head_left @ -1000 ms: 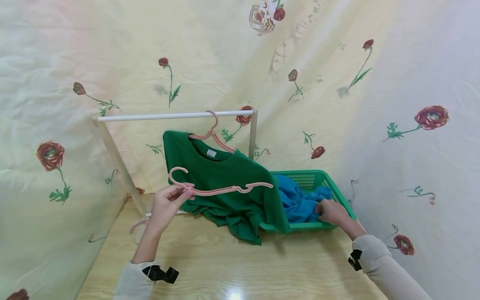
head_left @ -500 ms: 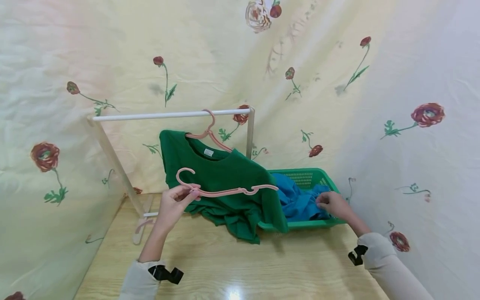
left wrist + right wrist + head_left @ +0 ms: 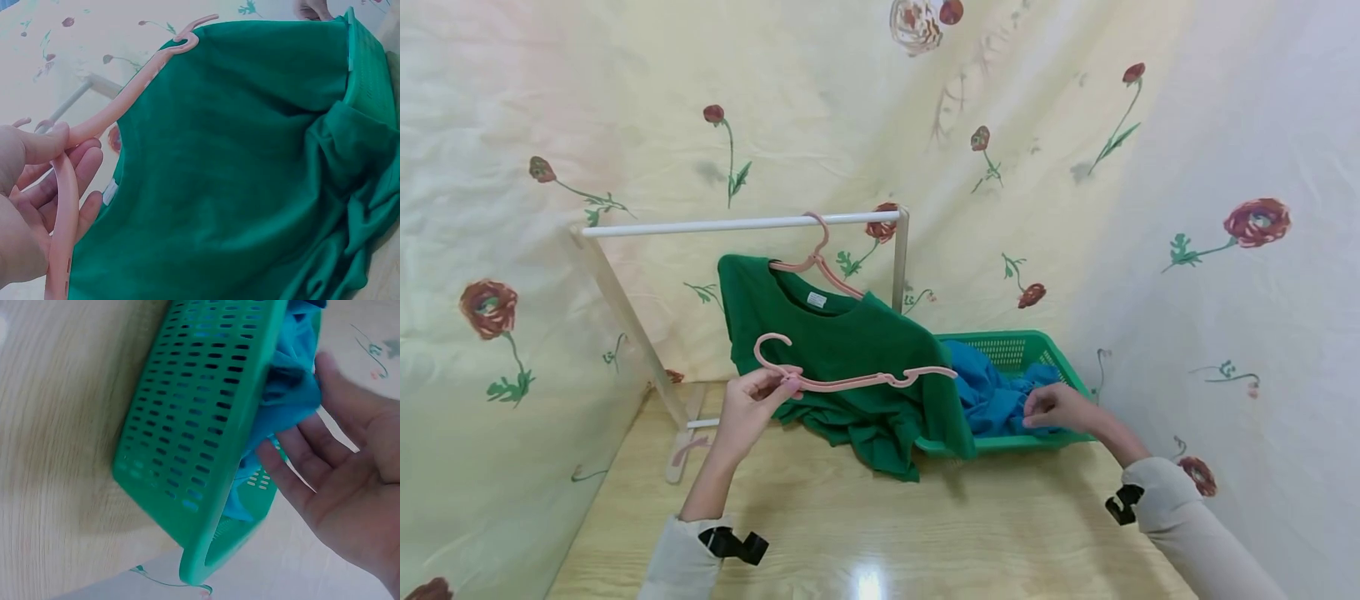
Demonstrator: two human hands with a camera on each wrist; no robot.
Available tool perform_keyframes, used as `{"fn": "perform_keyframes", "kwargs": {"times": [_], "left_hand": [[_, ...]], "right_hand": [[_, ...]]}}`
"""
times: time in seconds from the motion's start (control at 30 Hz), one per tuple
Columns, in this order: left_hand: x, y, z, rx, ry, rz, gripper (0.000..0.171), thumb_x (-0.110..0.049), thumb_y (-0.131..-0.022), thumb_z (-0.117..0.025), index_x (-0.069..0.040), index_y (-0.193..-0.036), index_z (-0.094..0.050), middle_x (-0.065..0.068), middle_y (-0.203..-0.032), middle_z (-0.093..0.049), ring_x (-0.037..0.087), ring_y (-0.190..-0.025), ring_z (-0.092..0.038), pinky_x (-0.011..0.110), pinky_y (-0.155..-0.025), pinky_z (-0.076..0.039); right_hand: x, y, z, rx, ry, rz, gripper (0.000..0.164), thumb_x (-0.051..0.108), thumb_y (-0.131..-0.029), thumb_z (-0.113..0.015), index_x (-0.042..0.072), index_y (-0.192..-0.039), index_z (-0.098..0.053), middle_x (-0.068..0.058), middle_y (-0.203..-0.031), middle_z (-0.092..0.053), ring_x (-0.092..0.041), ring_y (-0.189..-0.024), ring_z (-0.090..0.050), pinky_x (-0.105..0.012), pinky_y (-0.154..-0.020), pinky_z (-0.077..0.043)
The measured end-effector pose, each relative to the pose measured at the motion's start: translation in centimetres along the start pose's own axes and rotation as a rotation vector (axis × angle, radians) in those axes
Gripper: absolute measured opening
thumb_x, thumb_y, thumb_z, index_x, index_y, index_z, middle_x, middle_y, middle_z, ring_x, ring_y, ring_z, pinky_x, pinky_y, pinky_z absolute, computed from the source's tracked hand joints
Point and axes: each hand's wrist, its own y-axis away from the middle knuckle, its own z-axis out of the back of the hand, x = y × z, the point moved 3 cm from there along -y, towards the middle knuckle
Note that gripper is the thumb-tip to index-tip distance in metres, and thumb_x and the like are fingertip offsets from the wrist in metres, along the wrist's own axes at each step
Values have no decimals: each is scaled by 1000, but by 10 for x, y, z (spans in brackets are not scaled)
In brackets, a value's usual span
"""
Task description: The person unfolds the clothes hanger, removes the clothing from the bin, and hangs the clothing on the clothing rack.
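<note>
Left of the green basket [image 3: 1022, 446], we are pinching a slim pink hanger [image 3: 842, 385] in our left hand [image 3: 751, 410], its hook curling upward and its far arm showing a notch near the tip. Inside the basket, blue cloth [image 3: 985, 392] is lying crumpled; there we are holding our right hand [image 3: 1063, 408] with loosely bent, parted fingers, perhaps touching the cloth
</note>
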Motion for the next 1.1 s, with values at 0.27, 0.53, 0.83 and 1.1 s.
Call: {"fn": "perform_keyframes", "kwargs": {"times": [0.27,0.53,0.83,1.1], "left_hand": [[0,3,0,-6,-6,10,16,-5,-98,-67,9,-104,-71,12,-108,-76,8,-81,-75,23,-80,-62],[1,4,2,-19,-5,30,17,-7,-98,-67,8,-104,-72,-6,-104,-76,8,-81,-74,24,-81,-62],[4,2,0,-6,0,6,17,-6,-98,-66,10,-105,-72,-15,-102,-74,6,-81,-74,24,-80,-63],[4,2,1,-27,-7,22,18,-7,-98,-67,8,-105,-72,16,-108,-75,7,-81,-74,24,-81,-63]], "right_hand": [[-4,0,-1,148,95,-10,37,9,-81,-85,-10,-107,-66,1,-75,-50,-9,-68,-41,-24,-59,-37],[3,-9,12,-10,222,-40,6,-3,-84,-74,0,-89,-76,-5,-83,-72,-10,-74,-58,-26,-64,-54],[32,-19,48,-211,232,10,6,1,-94,-68,-1,-99,-71,-10,-91,-72,-16,-82,-64,-31,-72,-56],[68,-28,75,-310,187,21,16,11,-103,-61,-1,-108,-70,-15,-98,-73,-23,-88,-67,-26,-79,-57]]}}
